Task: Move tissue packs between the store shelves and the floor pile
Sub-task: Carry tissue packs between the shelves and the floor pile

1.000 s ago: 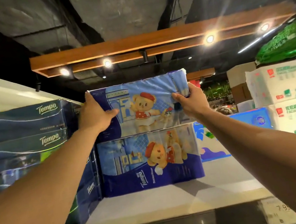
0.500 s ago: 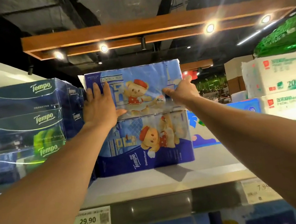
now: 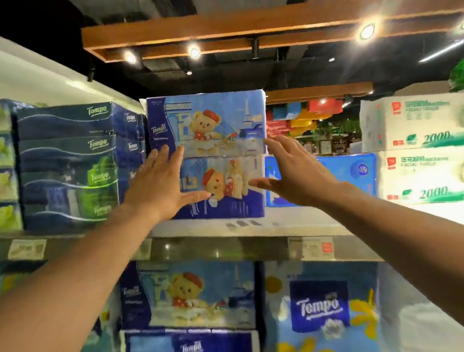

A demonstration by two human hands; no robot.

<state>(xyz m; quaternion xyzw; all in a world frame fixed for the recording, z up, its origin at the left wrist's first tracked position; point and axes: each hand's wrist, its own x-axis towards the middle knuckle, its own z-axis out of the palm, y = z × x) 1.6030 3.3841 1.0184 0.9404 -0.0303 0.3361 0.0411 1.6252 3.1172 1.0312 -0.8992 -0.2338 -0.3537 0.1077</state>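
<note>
**Pack let go, hands drawn back from the stack**

The left hand (image 3: 158,191) and right hand (image 3: 300,177) were both open, fingers spread and straight, holding nothing. A second earlier they had gripped the top bear pack (image 3: 216,118) by its two ends; half a second earlier they lay flat against its face, pushing it home. Now they had dropped below it and hung in front of the lower bear pack (image 3: 228,197). Whether the left fingertips touched the seam between the packs could not be told.

Just above the hands, the top bear pack sat squarely on the lower one, edges roughly in line, both on the shelf (image 3: 300,221). Left of the left hand stood the dark Tempo boxes (image 3: 71,157), close against the stack. Behind the right hand lay a blue pack (image 3: 350,170), and further right the white koala packs (image 3: 430,143).

By the look of it this placement was finished, and the hands were free for the next pack.
</note>
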